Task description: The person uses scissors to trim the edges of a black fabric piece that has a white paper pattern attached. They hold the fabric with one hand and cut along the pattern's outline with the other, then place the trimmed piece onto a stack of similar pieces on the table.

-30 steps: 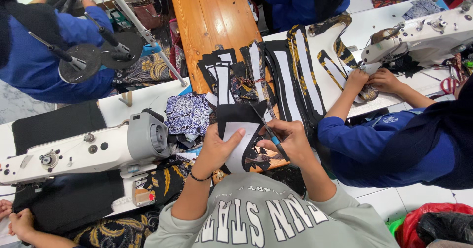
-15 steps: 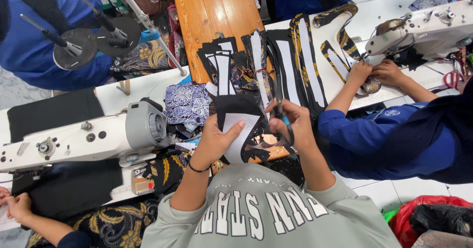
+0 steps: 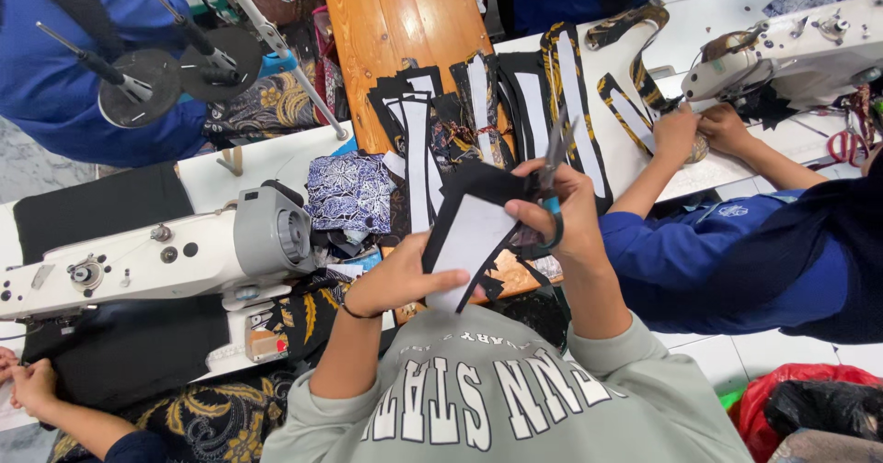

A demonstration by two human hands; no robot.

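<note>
The person's left hand is pinching the lower edge of a black fabric piece with a white panel, thumb lying across the white face and fingers curled beneath, holding it up just above the wooden table. The right hand is gripping a pair of scissors, fingers closed through the blue handle loops, with the blades pointing up at the fabric piece's upper right corner. More black-and-white cut pieces are lying on the table beyond. A white sewing machine is sitting to the left. On the right, a co-worker in a blue sleeve is working at another machine.
</note>
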